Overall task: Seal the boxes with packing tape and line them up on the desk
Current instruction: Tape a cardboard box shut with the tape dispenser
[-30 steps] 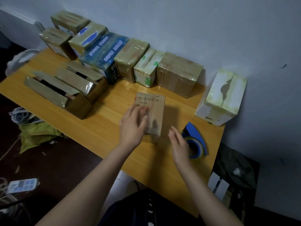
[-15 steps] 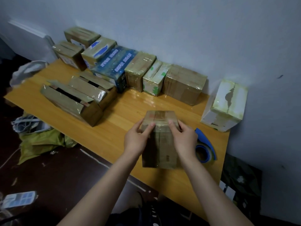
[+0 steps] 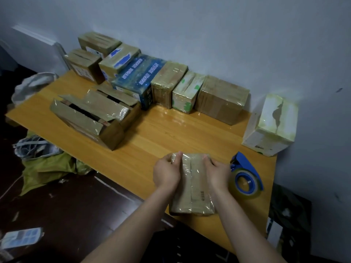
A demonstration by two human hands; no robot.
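Observation:
A small brown cardboard box (image 3: 191, 194), wrapped in clear tape, lies at the near edge of the wooden desk (image 3: 157, 137). My left hand (image 3: 167, 172) grips its far left corner and my right hand (image 3: 218, 173) grips its far right side. A blue tape dispenser (image 3: 246, 173) with a roll of clear tape rests on the desk just right of my right hand. Several taped boxes stand in a row along the wall, among them a dark blue box (image 3: 136, 78) and a brown box (image 3: 222, 99).
A large open box (image 3: 91, 118) with loose flaps sits on the left half of the desk. A white torn box (image 3: 271, 124) stands at the far right against the wall. Bags and clutter lie on the dark floor to the left.
Both hands took hold of the small box, which lay flat mid-desk a second ago, tipped it up and pulled it to the near edge of the desk.

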